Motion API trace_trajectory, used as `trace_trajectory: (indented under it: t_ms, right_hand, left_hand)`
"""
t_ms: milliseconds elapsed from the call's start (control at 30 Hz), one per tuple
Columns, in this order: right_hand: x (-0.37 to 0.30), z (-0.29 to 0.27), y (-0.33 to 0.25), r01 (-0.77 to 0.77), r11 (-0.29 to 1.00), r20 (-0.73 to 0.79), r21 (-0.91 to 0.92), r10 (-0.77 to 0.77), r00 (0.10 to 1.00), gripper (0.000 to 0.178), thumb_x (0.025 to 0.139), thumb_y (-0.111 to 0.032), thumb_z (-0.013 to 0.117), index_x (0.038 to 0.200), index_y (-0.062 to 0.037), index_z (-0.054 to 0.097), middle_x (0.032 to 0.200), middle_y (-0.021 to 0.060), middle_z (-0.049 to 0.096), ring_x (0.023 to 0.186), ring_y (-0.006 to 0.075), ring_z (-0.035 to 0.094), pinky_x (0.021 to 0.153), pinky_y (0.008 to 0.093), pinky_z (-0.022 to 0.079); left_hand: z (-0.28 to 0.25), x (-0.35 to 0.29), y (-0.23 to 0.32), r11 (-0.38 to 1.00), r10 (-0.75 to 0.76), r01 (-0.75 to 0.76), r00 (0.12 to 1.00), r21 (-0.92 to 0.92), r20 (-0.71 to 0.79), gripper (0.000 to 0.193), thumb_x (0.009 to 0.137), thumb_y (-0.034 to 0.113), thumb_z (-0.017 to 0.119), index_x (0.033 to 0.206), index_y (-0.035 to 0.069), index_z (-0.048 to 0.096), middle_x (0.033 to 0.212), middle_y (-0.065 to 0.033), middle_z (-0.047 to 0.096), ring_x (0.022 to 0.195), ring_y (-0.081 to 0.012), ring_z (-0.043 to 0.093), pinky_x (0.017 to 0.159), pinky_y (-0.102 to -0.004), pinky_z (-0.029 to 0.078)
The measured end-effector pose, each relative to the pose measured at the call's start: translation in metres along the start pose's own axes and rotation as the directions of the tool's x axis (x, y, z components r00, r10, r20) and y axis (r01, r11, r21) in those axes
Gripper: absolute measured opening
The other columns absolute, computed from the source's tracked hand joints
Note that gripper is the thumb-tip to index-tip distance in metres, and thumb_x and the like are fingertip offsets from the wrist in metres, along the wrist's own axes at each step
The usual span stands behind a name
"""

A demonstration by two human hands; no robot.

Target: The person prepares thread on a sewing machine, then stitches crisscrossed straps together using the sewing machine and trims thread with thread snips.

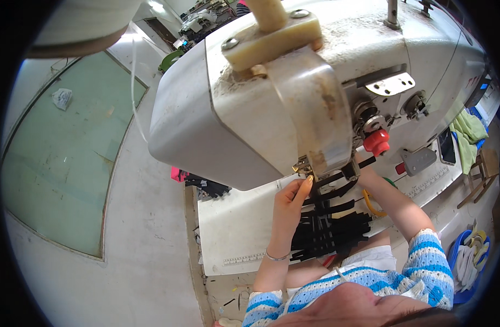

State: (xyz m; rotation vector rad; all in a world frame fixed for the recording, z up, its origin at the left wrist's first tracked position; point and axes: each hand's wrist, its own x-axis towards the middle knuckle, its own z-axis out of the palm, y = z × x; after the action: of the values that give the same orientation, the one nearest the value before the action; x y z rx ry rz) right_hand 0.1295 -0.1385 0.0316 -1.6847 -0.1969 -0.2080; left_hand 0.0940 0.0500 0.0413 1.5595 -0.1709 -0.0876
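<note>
A large white sewing machine (233, 103) fills the upper middle, its head above my hands. Close beside the metal presser-foot parts (303, 166), my left hand (291, 197) has its fingers curled and its thumb pressed in a pinch at the edge of a black fabric strip. Black strips (337, 207) lie crosswise under the machine head, and a thick bunch of them (332, 235) hangs toward my lap. My right hand (365, 175) reaches in from the right beside the strips; the machine head hides its fingers. A red knob (376, 143) sticks out above it.
The white machine table (233, 231) has ruler markings near its edge. Dark and pink cloth (206, 184) lies at its far left. On the right are a phone (446, 146), green cloth (468, 131), a wooden stool (482, 171) and a blue basket (458, 256) of pale pieces.
</note>
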Motion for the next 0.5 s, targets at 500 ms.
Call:
trace_trajectory:
  t_ms: [500]
  right_hand:
    - [0.005, 0.004, 0.023, 0.115, 0.993, 0.003, -0.041, -0.115, 0.993, 0.03, 0.082, -0.024, 0.061, 0.094, 0.0023, 0.054, 0.085, 0.0096, 0.057, 0.077, 0.0167, 0.053, 0.072, 0.0308, 0.043]
  left_hand:
    - [0.001, 0.001, -0.001, 1.0, 0.011, -0.011, 1.0, 0.026, -0.002, 0.028, 0.09, 0.023, 0.057, 0.084, -0.004, 0.062, 0.072, 0.0032, 0.053, 0.07, -0.0047, 0.045, 0.066, -0.0185, 0.036]
